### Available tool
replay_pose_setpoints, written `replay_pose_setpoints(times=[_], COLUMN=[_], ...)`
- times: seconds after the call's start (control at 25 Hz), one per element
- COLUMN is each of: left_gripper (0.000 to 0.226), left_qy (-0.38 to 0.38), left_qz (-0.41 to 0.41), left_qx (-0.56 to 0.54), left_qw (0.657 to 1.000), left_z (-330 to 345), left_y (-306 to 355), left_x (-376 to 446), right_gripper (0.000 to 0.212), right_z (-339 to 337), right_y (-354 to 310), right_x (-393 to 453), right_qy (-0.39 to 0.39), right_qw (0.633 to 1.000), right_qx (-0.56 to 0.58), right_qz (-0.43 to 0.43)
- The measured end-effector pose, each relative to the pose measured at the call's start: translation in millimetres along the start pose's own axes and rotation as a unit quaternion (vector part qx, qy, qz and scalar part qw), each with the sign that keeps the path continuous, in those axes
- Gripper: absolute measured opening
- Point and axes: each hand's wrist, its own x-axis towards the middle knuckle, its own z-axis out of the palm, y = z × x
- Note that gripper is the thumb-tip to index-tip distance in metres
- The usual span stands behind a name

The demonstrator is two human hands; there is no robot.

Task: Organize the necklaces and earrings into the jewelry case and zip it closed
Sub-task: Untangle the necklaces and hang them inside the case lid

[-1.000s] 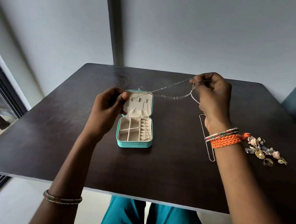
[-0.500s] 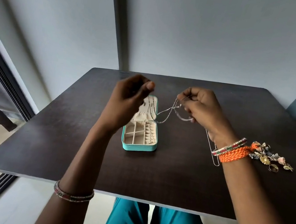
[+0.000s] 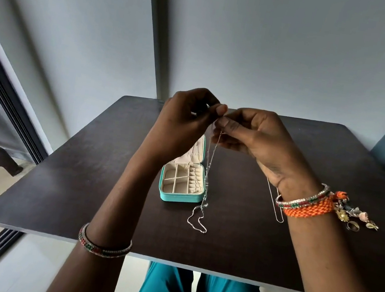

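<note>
- Dark wood-grain desk (image 3: 79,191) carries everything, its surface smooth and matte, its corners rounded.
- Left hand (image 3: 185,119) is raised above the desk with the wrist bent; its fingers (image 3: 220,108) are curled, thumb and forefinger pinching the top of a thin silver necklace (image 3: 208,173). A beaded bangle (image 3: 103,247) circles the forearm near the desk's front edge.
- Teal jewelry case (image 3: 181,189) lies open on the desk below the left hand, lid tipped back, its cream lining split into small square compartments and ribbed ring rolls.
- The silver necklace hangs straight down from both hands just right of the case, fine links with small beads; its lower loop rests crumpled on the desk by the case's front right corner.
- Right hand (image 3: 259,141) is lifted level with the left, fingertips meeting it; thumb and forefinger pinch the same chain, the remaining fingers curled beneath. A stone-set bangle and a braided orange band (image 3: 309,208) sit at the wrist.
- A second necklace (image 3: 277,208), a long narrow loop, lies on the desk under the right wrist.
- Pile of earrings (image 3: 355,217), gold and silver, small floral shapes, lies furthest right.
</note>
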Motion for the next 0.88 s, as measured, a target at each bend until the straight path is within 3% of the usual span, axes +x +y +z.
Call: replay_pose_setpoints(times=[0.16, 0.24, 0.44, 0.52, 0.6, 0.72, 0.88], left_gripper=[0.017, 0.024, 0.006, 0.013, 0.017, 0.006, 0.003], left_qy=[-0.015, -0.017, -0.064, -0.049, -0.009, -0.021, -0.015], left_qz=[-0.068, -0.077, -0.096, -0.091, -0.064, -0.002, 0.008], left_qx=[-0.033, -0.038, -0.062, -0.021, 0.018, 0.062, 0.076], left_qw=[0.997, 0.996, 0.991, 0.994, 0.998, 0.998, 0.997], left_z=[-8, -14, -24, -24, -23, -19, -20], left_y=[-2, -5, -4, -4, 0, 8, 12], left_x=[-7, -9, -10, -11, -8, -2, 4], right_gripper=[0.014, 0.015, 0.009, 0.009, 0.009, 0.009, 0.005], right_z=[-1, -3, -9, -11, -11, -9, -7], right_y=[-7, -8, -5, -3, -3, -4, -13], right_x=[3, 3, 4, 4, 6, 12, 11], right_qy=[0.008, 0.029, 0.072, 0.097, 0.117, 0.133, 0.174], right_qw=[0.996, 0.996, 0.997, 0.992, 0.980, 0.948, 0.925], right_qx=[0.091, 0.083, -0.014, -0.062, -0.125, -0.246, -0.282], right_qz=[0.014, 0.011, -0.028, -0.060, -0.101, -0.152, -0.185])
